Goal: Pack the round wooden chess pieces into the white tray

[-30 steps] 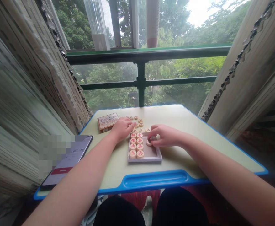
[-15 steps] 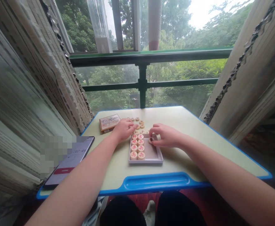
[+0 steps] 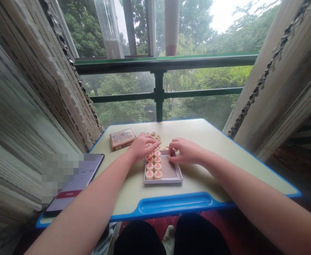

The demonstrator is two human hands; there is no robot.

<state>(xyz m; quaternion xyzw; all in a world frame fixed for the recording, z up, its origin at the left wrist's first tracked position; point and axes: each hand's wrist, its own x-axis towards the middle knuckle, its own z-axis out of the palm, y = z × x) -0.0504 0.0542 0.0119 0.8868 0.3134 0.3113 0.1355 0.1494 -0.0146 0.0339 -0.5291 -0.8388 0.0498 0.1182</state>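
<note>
Round wooden xiangqi pieces with red characters (image 3: 154, 166) stand in two columns at the left side of a shallow white tray (image 3: 163, 181). Above the tray, more loose wooden pieces (image 3: 152, 134) lie on the pale green table top. My left hand (image 3: 144, 147) hangs over those loose pieces at the tray's far end, fingers curled and pointing right. My right hand (image 3: 184, 151) rests at the tray's far right corner, its fingertips down inside the tray. Any piece under those fingers is hidden.
A small printed cardboard box (image 3: 122, 139) lies left of the loose pieces. A phone (image 3: 72, 184) with a timer screen lies at the table's left edge. The table has a blue rim with a blue front grip (image 3: 175, 208). Bamboo blinds flank it, and a green railing stands behind.
The dark-topped piece under my right fingers in the earlier views is now covered by them. My left hand has shifted right, over the tray's far end.
</note>
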